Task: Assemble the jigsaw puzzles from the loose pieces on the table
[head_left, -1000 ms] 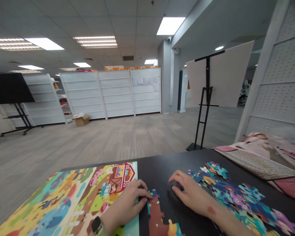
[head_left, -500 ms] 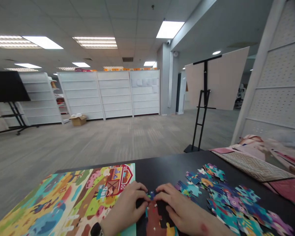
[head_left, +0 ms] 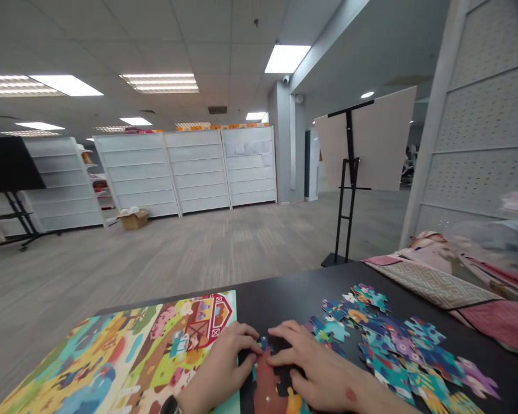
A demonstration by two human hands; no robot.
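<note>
A partly joined jigsaw puzzle [head_left: 267, 391], brown with blue and yellow parts, lies flat on the black table between my hands. My left hand [head_left: 228, 368] is at its left edge, thumb and fingers bent in, the tips gripping a small blue puzzle piece [head_left: 263, 344] at the upper end. From the right, my right hand [head_left: 304, 362] reaches over the puzzle with fingers spread and the index fingertip touching its surface. My palms hide part of the picture. Loose puzzle pieces [head_left: 392, 339], mostly blue, teal and purple, lie heaped right of my right hand.
A colourful farm picture board [head_left: 164, 333] lies on the left of the table [head_left: 280, 287], partly under my left forearm. Pink and patterned cloth [head_left: 440, 287] covers the right edge. Beyond stand a black easel stand [head_left: 345, 213], white shelves [head_left: 198, 167] and a cardboard box [head_left: 133, 218].
My right index finger has drawn apart from the middle finger and moved lower on the puzzle. My left hand stays nearly in place. The whole view has shifted slightly.
</note>
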